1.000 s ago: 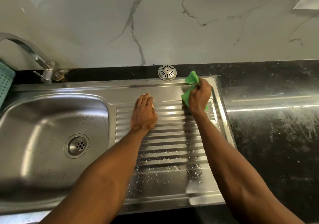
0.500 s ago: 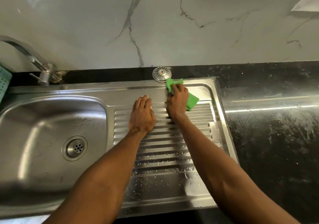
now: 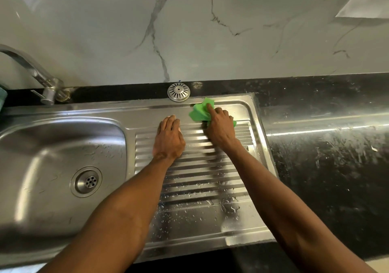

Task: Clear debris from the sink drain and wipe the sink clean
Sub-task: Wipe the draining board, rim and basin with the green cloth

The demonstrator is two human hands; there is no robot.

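Note:
A stainless steel sink [image 3: 63, 134] fills the left, with its round drain [image 3: 86, 181] low in the basin. A ribbed drainboard [image 3: 202, 180] with water drops runs to the right of the basin. My right hand [image 3: 220, 128] presses a crumpled green cloth [image 3: 200, 113] onto the drainboard's far edge, forefinger stretched over the cloth. Beside it, my left hand [image 3: 169, 138] lies flat on the ribs, fingers together, holding nothing. A round metal drain strainer [image 3: 178, 92] sits loose on the black ledge just behind the cloth.
A curved metal tap [image 3: 40, 79] rises at the far left. A smeared black counter [image 3: 328, 153] extends to the right of the drainboard. A marble wall [image 3: 189, 31] stands behind. A sliver of teal basket [image 3: 2, 96] shows at the left edge.
My right hand swept the green cloth left along the drainboard's far edge, then back a little to the right. My left hand has stayed flat on the ribs.

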